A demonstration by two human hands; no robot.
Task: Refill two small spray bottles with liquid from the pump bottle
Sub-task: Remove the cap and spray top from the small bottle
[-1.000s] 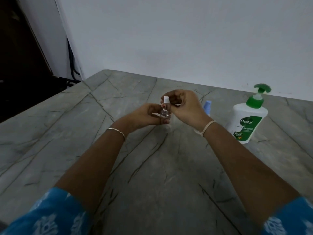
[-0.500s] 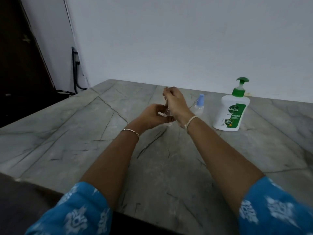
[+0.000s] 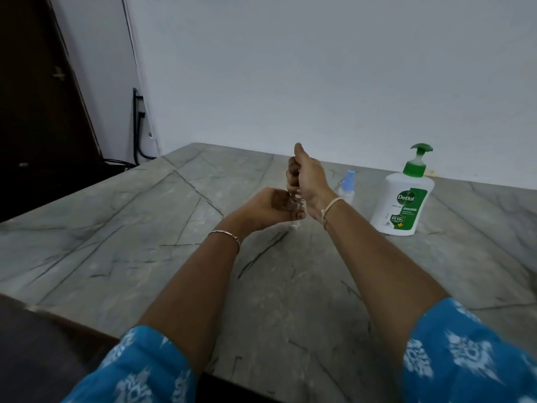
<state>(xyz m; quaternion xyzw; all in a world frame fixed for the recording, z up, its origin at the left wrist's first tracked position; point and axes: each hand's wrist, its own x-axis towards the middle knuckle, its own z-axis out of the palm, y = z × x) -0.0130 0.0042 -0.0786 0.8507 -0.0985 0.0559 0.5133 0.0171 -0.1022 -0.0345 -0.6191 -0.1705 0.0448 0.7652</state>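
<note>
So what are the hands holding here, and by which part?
Left hand grips the small clear spray bottle by its body; right hand is curled round its top.

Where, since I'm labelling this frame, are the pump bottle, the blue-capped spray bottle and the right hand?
pump bottle (image 3: 406,199), head view, on its green label.
blue-capped spray bottle (image 3: 350,179), head view, on the blue cap.
right hand (image 3: 310,178), head view, on the back of the hand.
</note>
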